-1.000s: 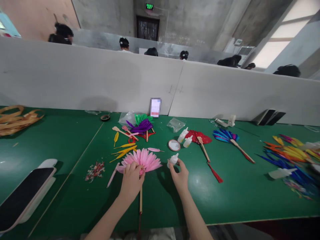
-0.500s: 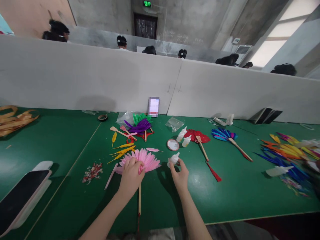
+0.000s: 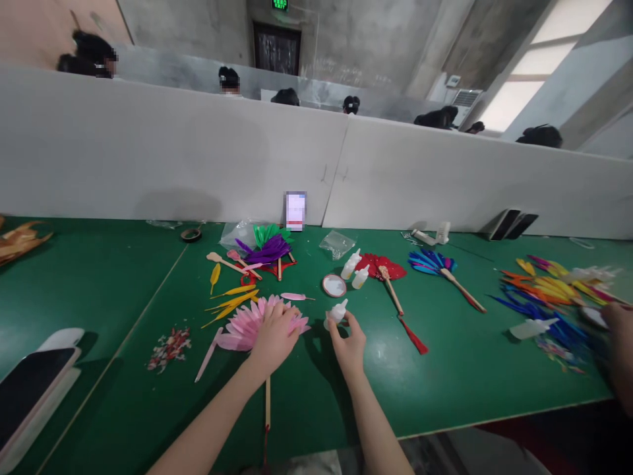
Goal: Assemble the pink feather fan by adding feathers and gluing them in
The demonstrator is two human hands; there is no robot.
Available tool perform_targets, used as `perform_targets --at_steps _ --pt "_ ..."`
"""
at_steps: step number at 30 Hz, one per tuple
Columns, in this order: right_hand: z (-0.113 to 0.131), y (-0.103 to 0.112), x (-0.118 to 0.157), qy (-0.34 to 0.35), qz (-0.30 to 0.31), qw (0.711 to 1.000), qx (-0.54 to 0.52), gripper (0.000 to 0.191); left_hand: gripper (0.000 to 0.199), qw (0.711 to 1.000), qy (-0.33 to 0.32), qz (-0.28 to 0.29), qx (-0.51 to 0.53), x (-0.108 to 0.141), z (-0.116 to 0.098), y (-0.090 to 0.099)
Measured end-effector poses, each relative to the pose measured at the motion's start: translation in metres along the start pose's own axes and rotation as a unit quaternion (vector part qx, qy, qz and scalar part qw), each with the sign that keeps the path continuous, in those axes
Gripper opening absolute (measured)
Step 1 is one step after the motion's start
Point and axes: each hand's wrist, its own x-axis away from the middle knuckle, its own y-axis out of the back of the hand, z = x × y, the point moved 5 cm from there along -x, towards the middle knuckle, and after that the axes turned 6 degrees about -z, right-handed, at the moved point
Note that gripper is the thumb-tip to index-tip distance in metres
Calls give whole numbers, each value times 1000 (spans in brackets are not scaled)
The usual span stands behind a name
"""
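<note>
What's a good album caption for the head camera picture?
Left hand over a pink fan, right hand holding a small white bottle.

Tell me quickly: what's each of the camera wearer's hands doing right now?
Left hand: over the pink feather fan; grip cannot be told.
Right hand: closed, holding a white bottle.

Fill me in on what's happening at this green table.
The person's left hand lies over a pink feather fan, while the right hand holds a small white bottle. A red fan and a blue fan lie farther right. Another person's hand shows at the right edge.
</note>
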Motion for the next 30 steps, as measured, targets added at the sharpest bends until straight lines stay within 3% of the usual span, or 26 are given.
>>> perform_targets --at_steps 6,19,25,30 --pt "0 1 0 7 1 1000 -4 37 24 996 -43 74 -13 -20 -7 -12" --pt "-5 -1 0 -5 9 1000 2 40 23 996 -40 74 26 -26 -3 -16" --pt "-6 -2 0 -9 10 1000 12 41 19 997 -9 38 69 -42 -7 8" --pt "-5 -4 -1 -2 12 1000 -1 41 15 991 -2 -16 133 -91 -14 31"
